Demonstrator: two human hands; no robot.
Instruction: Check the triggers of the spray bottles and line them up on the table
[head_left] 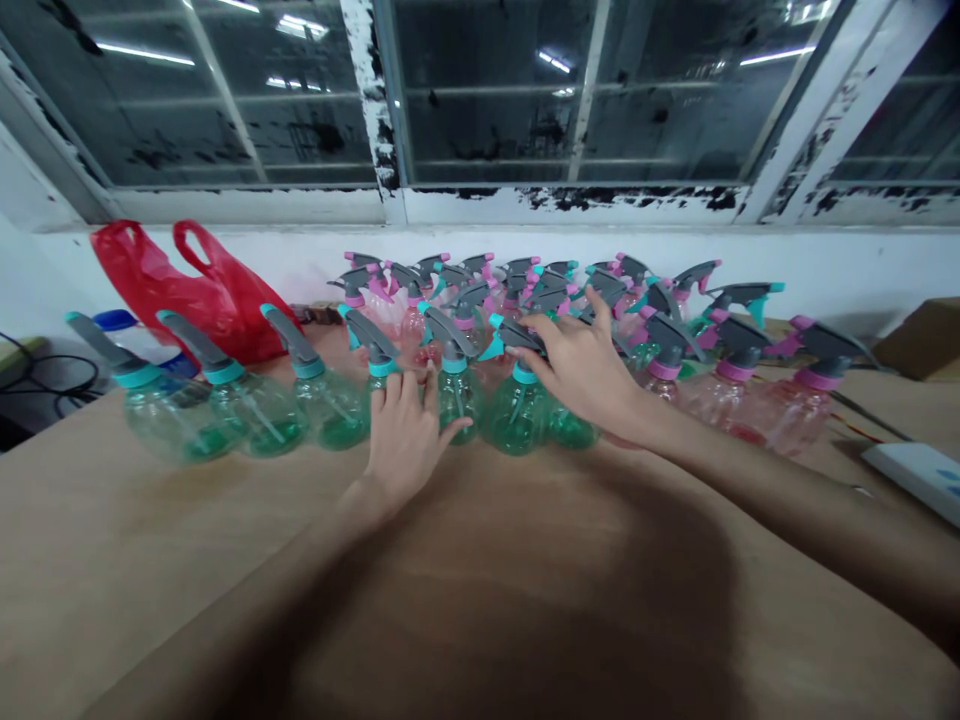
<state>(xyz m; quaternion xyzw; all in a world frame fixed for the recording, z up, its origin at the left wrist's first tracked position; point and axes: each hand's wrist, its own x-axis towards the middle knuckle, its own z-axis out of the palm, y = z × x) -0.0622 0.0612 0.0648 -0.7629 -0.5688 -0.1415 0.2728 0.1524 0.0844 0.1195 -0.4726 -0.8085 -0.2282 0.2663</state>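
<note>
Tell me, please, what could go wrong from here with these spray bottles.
The right hand reaches over the front row and could tip one of the green spray bottles. The left hand sits close among them and might nudge one. Behind, the grey spray heads crowd together and could snag.

Toward the back left of my wooden table [187, 540], I see a red plastic bag [247, 325] with its handles up, a blue-lidded container [146, 345] just beside it and black cables [56, 380] farther left. On my right are a brown box [926, 340] and a white object [919, 475] with blue marks. Ahead of me, dark windows [495, 90] show bright strips of light.
</note>
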